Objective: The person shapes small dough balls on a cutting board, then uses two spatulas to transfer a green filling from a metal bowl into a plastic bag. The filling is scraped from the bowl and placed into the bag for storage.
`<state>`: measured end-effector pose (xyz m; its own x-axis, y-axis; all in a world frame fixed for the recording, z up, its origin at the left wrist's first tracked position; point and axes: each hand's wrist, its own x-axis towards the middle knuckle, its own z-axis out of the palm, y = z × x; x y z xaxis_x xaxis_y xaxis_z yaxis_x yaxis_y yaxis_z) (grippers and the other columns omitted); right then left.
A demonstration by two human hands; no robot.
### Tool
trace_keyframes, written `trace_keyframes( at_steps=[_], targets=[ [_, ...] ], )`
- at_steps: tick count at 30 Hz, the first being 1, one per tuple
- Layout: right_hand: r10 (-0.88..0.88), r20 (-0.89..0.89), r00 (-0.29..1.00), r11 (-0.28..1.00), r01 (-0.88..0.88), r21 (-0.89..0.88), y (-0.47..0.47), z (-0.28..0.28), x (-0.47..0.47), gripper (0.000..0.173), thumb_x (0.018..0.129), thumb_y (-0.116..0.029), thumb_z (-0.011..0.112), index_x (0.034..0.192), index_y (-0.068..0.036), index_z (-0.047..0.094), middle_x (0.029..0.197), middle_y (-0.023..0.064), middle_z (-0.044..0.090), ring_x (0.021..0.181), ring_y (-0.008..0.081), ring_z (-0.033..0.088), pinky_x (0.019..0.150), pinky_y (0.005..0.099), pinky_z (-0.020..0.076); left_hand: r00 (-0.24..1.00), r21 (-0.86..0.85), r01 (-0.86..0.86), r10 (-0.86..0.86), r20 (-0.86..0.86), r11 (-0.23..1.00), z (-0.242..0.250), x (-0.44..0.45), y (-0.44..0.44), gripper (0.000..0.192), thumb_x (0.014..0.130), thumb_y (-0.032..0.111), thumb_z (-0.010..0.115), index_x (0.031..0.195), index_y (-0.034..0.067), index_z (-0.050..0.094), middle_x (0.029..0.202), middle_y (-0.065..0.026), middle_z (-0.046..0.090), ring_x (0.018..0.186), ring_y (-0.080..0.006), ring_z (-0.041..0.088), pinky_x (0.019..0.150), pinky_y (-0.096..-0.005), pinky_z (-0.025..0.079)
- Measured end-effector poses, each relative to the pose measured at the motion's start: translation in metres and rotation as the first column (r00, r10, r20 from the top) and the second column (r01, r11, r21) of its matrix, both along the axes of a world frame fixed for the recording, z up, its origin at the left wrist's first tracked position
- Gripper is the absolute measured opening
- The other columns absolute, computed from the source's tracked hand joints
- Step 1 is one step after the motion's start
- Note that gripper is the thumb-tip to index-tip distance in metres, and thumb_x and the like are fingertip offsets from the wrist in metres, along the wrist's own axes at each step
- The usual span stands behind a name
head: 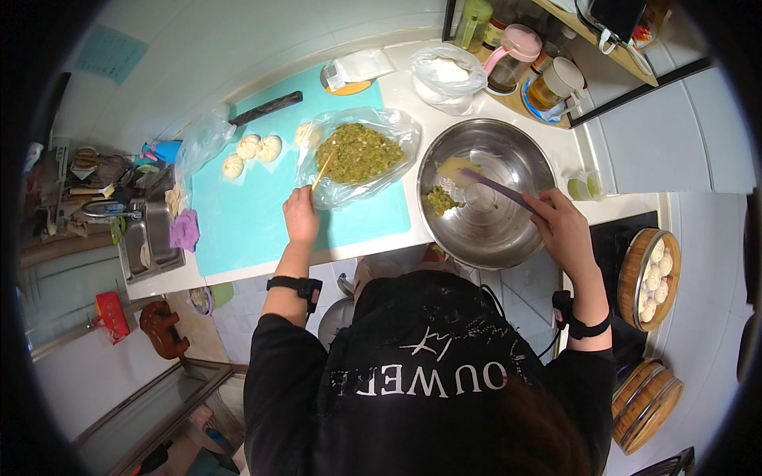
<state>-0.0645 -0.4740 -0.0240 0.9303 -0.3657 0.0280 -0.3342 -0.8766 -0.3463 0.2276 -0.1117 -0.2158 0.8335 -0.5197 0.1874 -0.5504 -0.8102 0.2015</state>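
Note:
My left hand (301, 215) is closed on thin yellowish sticks (322, 171), whose far ends touch the green chopped filling (358, 153) lying in an open clear plastic bag (406, 132). My right hand (559, 231) grips the handle of a purple spatula (497, 189). Its head reaches into a large steel bowl (518, 245), over a pale yellowish flat piece (457, 169) that I cannot identify surely. A small clump of green filling (442, 201) lies at the bowl's left side. Several pleated buns (269, 149) sit on paper squares left of the bag.
A turquoise mat (256, 238) covers the counter's left part, with a dark bar (265, 108) at its back. Behind the bowl stand a bag of white powder (447, 74) and lidded jugs (513, 56). A bamboo steamer of buns (649, 279) is at the right, a sink (156, 238) at the left.

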Motion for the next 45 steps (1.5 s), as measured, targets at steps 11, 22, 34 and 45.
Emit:
trace_keyframes(
  at_steps=[11,22,34,45],
  targets=[
    [-0.04,0.006,0.999,0.999,0.04,0.03,-0.003,-0.002,-0.004,0.03,0.079,-0.008,0.066,0.108,-0.013,0.068,0.091,0.0068,0.056,0.081,0.0257,0.061,0.069,0.0364,0.0496,0.932,0.007,0.358,-0.357,0.056,0.934,0.054,0.01,0.008,0.035,0.073,-0.003,0.056,0.104,0.01,0.065,0.091,-0.0084,0.057,0.085,-0.0277,0.056,0.077,-0.0386,0.047],
    [-0.062,-0.017,0.998,0.996,0.063,0.059,0.0,-0.001,-0.01,0.031,0.078,-0.006,0.066,0.109,-0.013,0.068,0.091,0.0076,0.056,0.08,0.0271,0.06,0.07,0.037,0.0493,0.878,0.01,0.462,-0.459,0.132,0.887,0.057,0.027,-0.014,0.029,0.07,-0.002,0.057,0.097,0.008,0.064,0.093,-0.0096,0.055,0.089,-0.0284,0.055,0.081,-0.0376,0.045],
    [-0.083,-0.05,0.995,0.992,0.087,0.086,0.003,-0.003,-0.013,0.032,0.079,-0.006,0.065,0.11,-0.013,0.067,0.091,0.0081,0.055,0.08,0.028,0.061,0.07,0.0376,0.0494,0.933,-0.049,0.358,-0.36,-0.027,0.932,0.032,0.02,0.011,0.021,0.075,-0.002,0.057,0.092,0.006,0.066,0.088,-0.0108,0.055,0.084,-0.0301,0.055,0.077,-0.0391,0.047],
    [-0.129,-0.032,0.991,0.948,0.133,0.288,0.014,0.034,-0.009,0.029,0.084,-0.005,0.061,0.113,-0.007,0.064,0.091,0.0133,0.059,0.075,0.0309,0.061,0.067,0.0366,0.0488,0.935,-0.201,-0.03,-0.043,-0.352,0.979,0.042,0.009,0.011,0.012,0.087,0.009,0.059,0.094,0.003,0.067,0.089,-0.0159,0.065,0.079,-0.0332,0.063,0.071,-0.0412,0.05]
  ],
)
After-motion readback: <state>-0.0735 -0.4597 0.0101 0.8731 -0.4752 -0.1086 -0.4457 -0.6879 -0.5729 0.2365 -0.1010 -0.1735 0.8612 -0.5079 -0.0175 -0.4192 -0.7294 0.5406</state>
